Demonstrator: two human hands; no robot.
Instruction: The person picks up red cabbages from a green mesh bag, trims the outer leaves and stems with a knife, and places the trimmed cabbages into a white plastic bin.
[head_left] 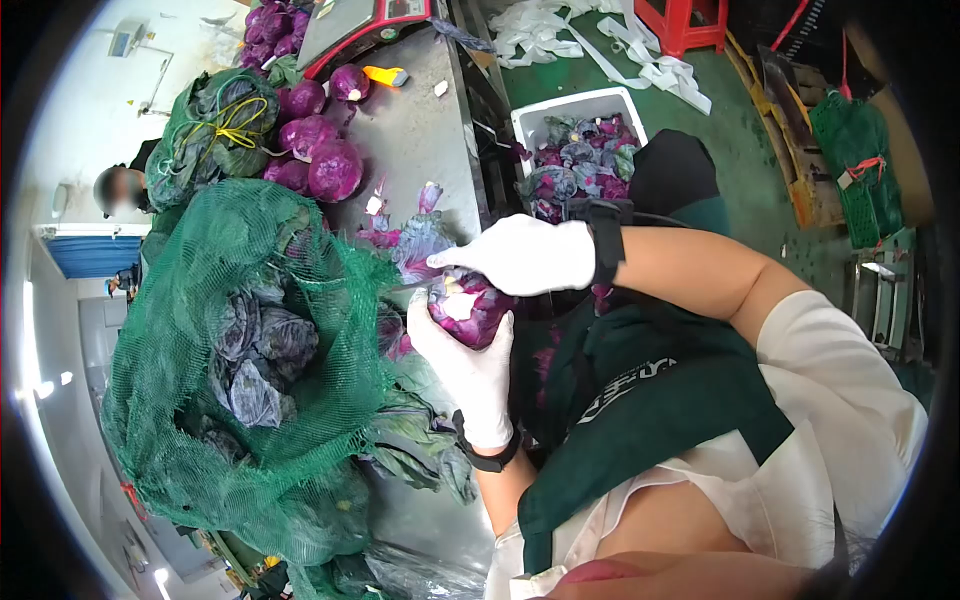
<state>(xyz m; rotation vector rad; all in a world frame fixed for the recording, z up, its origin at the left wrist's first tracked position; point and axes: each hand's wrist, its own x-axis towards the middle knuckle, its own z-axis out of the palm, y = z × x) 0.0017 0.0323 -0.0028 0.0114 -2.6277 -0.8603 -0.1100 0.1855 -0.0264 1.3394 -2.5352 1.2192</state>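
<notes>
My left hand point(465, 375), in a white glove, is wrapped round a purple cabbage point(472, 310) whose pale cut stem end shows. Over the same cabbage, my gloved right hand point(525, 255) is closed on a knife; a thin part of its blade point(408, 286) shows beside the cabbage, and the handle is hidden in the glove. Loose purple-green outer leaves point(420, 240) lie on the metal table just beyond my hands. A green mesh bag point(150, 350) with dark cabbages inside lies open beside my left hand.
Peeled purple cabbages point(335, 170) and an orange-handled tool point(386, 76) lie near a red-edged scale point(350, 35). A white bin point(630, 105) holds leaves. Another mesh bag point(225, 120) is tied with yellow cord. A red stool point(680, 25) stands on the floor. Someone's head point(122, 190) is visible beyond the bags.
</notes>
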